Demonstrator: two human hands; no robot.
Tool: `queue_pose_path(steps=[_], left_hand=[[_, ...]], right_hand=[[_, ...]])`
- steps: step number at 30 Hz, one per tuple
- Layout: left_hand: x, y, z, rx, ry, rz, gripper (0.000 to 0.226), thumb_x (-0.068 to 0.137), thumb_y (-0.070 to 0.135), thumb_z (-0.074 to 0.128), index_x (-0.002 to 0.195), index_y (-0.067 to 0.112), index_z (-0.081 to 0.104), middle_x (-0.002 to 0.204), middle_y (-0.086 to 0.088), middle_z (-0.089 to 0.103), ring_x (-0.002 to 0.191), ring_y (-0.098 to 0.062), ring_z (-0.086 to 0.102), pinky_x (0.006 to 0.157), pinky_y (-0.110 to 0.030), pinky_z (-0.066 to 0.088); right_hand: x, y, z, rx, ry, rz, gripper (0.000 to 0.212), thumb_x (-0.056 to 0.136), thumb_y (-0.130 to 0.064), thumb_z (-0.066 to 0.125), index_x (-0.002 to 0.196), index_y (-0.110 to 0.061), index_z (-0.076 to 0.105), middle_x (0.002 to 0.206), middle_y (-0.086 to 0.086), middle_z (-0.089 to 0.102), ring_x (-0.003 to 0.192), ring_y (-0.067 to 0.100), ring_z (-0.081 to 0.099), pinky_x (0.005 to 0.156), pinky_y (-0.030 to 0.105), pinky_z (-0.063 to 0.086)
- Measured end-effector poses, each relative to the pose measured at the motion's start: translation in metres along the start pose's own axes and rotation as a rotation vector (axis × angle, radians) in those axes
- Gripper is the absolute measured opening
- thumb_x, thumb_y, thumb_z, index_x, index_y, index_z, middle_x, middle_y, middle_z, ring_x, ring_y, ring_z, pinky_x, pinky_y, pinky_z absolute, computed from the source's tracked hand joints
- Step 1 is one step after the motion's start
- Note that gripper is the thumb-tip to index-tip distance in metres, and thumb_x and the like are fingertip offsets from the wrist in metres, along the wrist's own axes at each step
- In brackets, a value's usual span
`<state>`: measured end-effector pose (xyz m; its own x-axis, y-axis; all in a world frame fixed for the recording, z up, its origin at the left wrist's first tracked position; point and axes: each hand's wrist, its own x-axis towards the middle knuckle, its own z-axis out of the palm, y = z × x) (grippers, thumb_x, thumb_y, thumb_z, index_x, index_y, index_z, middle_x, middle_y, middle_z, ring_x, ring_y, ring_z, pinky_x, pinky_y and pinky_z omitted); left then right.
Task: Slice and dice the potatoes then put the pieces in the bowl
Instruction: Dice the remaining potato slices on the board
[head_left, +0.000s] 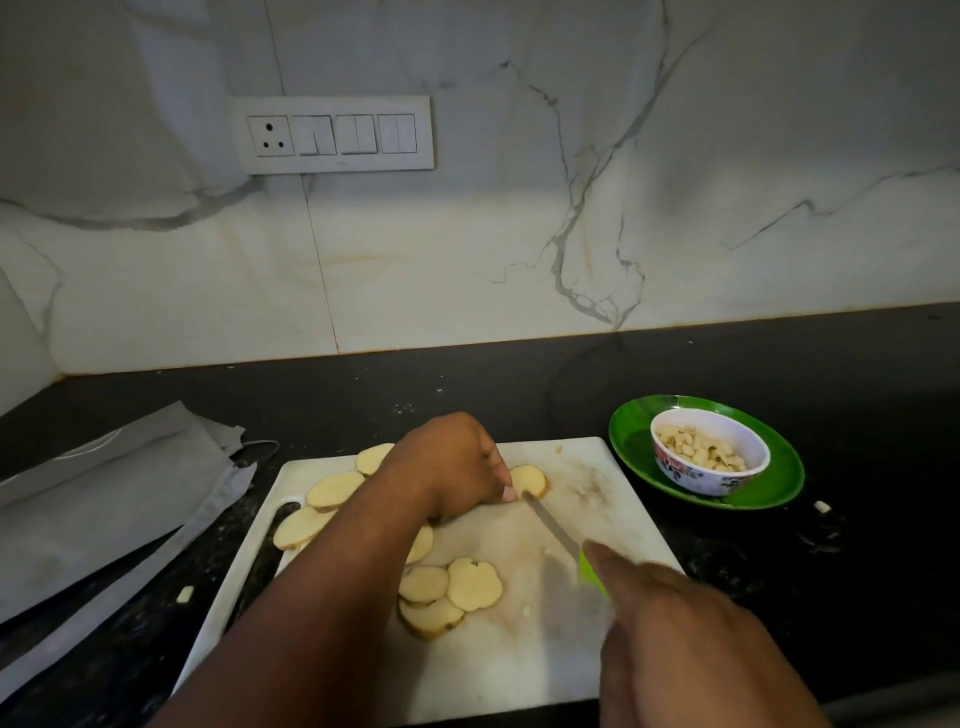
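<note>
A white cutting board (587, 639) lies on the dark counter with several round potato slices (474, 583) spread over its left and middle. My left hand (447, 467) reaches across the board, fingers curled, and pinches one potato slice (530, 479) near the far edge. My right hand (670, 623) grips a knife by its green handle (589, 571); the blade (551, 525) points up-left, its tip at the held slice. A floral bowl (696, 480) with diced potato (698, 448) stands on a green plate (779, 483) right of the board.
Grey folded paper or cloth (104, 509) lies left of the board. Small potato bits lie on the counter: one (184, 593) on the left and one (821, 506) on the right. A marble wall with a switch panel (332, 135) rises behind.
</note>
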<state>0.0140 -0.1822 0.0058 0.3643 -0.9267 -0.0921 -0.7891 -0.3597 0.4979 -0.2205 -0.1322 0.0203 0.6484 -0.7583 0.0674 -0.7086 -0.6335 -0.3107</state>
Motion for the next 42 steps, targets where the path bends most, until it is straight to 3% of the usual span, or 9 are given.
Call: queue_pose_path(steps=[6,10,13,20,25,28,33,38,42], left_hand=[[-0.006,0.006,0.001,0.113,0.061,-0.003,0.008,0.083,0.037,0.078,0.083,0.029,0.076,0.085,0.013,0.073,0.085,-0.008,0.068,0.086,-0.038,0.062],[-0.008,0.024,0.012,0.22,0.248,-0.014,0.054,0.077,0.076,0.071,0.108,0.032,0.072,0.105,0.013,0.072,0.094,-0.011,0.066,0.085,-0.035,0.059],[-0.006,0.034,0.02,0.344,0.243,-0.018,0.072,0.074,0.087,0.064,0.114,0.028,0.073,0.11,0.009,0.074,0.095,-0.014,0.068,0.083,-0.034,0.059],[-0.002,0.041,0.026,0.275,0.134,0.144,0.025,0.094,0.041,0.07,0.115,0.032,0.079,0.115,0.011,0.073,0.096,-0.011,0.065,0.09,-0.03,0.058],[-0.007,0.027,0.008,0.186,-0.027,0.261,0.021,0.089,0.028,0.074,0.106,0.037,0.081,0.104,0.021,0.067,0.094,-0.003,0.062,0.087,-0.025,0.052],[-0.007,0.013,-0.001,0.104,-0.119,0.3,0.026,0.081,0.019,0.077,0.096,0.04,0.082,0.103,0.022,0.071,0.097,-0.002,0.065,0.095,-0.033,0.057],[-0.013,0.006,-0.011,0.077,-0.107,0.278,0.05,0.08,0.035,0.088,0.127,0.043,0.07,0.13,0.019,0.064,0.116,-0.004,0.06,0.103,-0.029,0.049],[-0.016,0.004,-0.013,0.094,-0.115,0.207,0.053,0.083,0.034,0.087,0.132,0.035,0.069,0.126,0.018,0.068,0.112,-0.002,0.062,0.105,-0.026,0.049],[-0.013,0.001,-0.011,0.067,-0.106,0.188,0.049,0.083,0.033,0.086,0.13,0.036,0.07,0.115,0.022,0.068,0.104,-0.001,0.061,0.092,-0.019,0.049]], right_hand=[[0.032,0.025,0.012,0.07,0.277,0.036,0.061,0.095,-0.029,0.045,0.153,-0.038,0.029,0.128,-0.012,0.056,0.118,0.009,0.054,0.097,0.023,0.044],[0.04,0.04,0.03,0.218,0.357,0.064,0.056,0.091,-0.021,0.055,0.146,-0.033,0.048,0.126,-0.008,0.064,0.114,0.012,0.059,0.095,0.024,0.046],[0.043,0.05,0.033,0.352,0.446,0.072,0.05,0.092,-0.018,0.058,0.14,-0.031,0.056,0.125,-0.01,0.067,0.115,0.012,0.06,0.097,0.024,0.047],[0.046,0.055,0.036,0.462,0.453,0.068,0.044,0.094,-0.02,0.057,0.136,-0.033,0.06,0.122,-0.016,0.067,0.112,0.004,0.059,0.094,0.022,0.048],[0.045,0.056,0.035,0.497,0.425,0.086,0.043,0.096,-0.021,0.056,0.137,-0.034,0.059,0.115,-0.017,0.067,0.101,0.003,0.06,0.088,0.023,0.051],[0.044,0.056,0.035,0.485,0.416,0.071,0.043,0.096,-0.02,0.056,0.137,-0.034,0.059,0.112,-0.02,0.065,0.096,0.0,0.058,0.084,0.016,0.046],[0.045,0.056,0.036,0.437,0.393,0.063,0.043,0.096,-0.022,0.056,0.138,-0.034,0.058,0.119,-0.015,0.067,0.095,-0.001,0.054,0.081,0.011,0.039],[0.044,0.056,0.036,0.429,0.373,0.052,0.043,0.096,-0.024,0.055,0.138,-0.035,0.057,0.117,-0.016,0.067,0.091,-0.003,0.055,0.077,0.007,0.038],[0.044,0.056,0.036,0.412,0.378,0.042,0.043,0.095,-0.023,0.056,0.136,-0.036,0.058,0.117,-0.017,0.066,0.086,-0.005,0.051,0.075,0.0,0.032]])
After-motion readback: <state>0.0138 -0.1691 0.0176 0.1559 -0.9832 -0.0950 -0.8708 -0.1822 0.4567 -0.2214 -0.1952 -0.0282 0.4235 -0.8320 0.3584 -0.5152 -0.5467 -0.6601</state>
